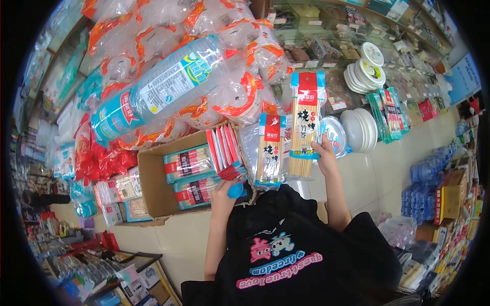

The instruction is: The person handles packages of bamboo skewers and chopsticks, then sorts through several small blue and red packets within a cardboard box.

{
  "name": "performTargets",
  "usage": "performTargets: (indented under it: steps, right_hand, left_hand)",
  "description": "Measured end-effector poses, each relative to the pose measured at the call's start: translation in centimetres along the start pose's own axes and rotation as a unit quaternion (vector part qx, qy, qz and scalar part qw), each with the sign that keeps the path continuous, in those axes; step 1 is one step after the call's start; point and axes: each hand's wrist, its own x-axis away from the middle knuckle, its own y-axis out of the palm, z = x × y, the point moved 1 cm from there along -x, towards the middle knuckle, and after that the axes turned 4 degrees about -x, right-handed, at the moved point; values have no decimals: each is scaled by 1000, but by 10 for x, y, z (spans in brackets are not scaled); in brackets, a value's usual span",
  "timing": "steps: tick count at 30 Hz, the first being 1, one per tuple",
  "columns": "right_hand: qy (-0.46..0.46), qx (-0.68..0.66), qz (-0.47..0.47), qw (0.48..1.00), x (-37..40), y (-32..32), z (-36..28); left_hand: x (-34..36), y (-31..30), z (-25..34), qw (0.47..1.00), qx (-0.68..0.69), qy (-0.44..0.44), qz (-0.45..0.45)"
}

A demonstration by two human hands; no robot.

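Note:
My right hand (325,154) grips the lower right side of a tall pack of bamboo skewers (305,122) with a red and blue label. A shorter skewer pack (269,153) stands just left of it. At the right edge of an open cardboard box (153,176) is my left hand (223,196), its fingers closed beside a rounded blue thing (235,190). What those fingers hold is not clear. Inside the box lie teal-and-red skewer packs (189,163) and several upright red-edged packets (222,149).
Bagged clear plastic goods (173,56) pile up behind the box, with a large clear pack (158,92) across them. White bowls (359,130), round tubs (367,71) and green packets (387,115) stand right. Stocked shelves and water bottles (423,188) line the sides.

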Motion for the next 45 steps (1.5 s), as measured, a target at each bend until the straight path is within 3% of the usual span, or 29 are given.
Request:
performTargets:
  steps: [7, 15, 30, 33, 36, 39, 42, 44, 45]
  right_hand:
    - [13, -156, -102, 982, 23, 11, -11]
    - [84, -225, -181, 954, 25, 54, 20]
    - [127, -218, -254, 934, 36, 106, 22]
    - [126, -207, -247, 938, 38, 107, 19]
    - [121, -193, -248, 941, 42, 117, 10]
    - [115, -168, -284, 937, 47, 126, 9]
    - [104, -131, -347, 923, 56, 133, 16]
    - [81, -78, -396, 911, 64, 147, 18]
    - [12, 36, -436, 899, 65, 151, 17]
  left_hand:
    - [0, -1, -3, 1000, -3, 4, 5]
    - [6, -10, -4, 1000, -14, -17, 15]
    - [13, -15, -16, 999, -34, -40, -1]
    - [19, -33, -20, 992, 23, -81, -92]
    - [19, -77, 8, 996, -28, 10, -84]
    - [12, -109, 27, 979, 101, -86, -154]
    - [11, -114, 42, 955, 269, -103, -66]
    - [14, -109, 38, 948, 298, -93, -61]
    - [16, -104, 35, 943, 314, -88, -61]
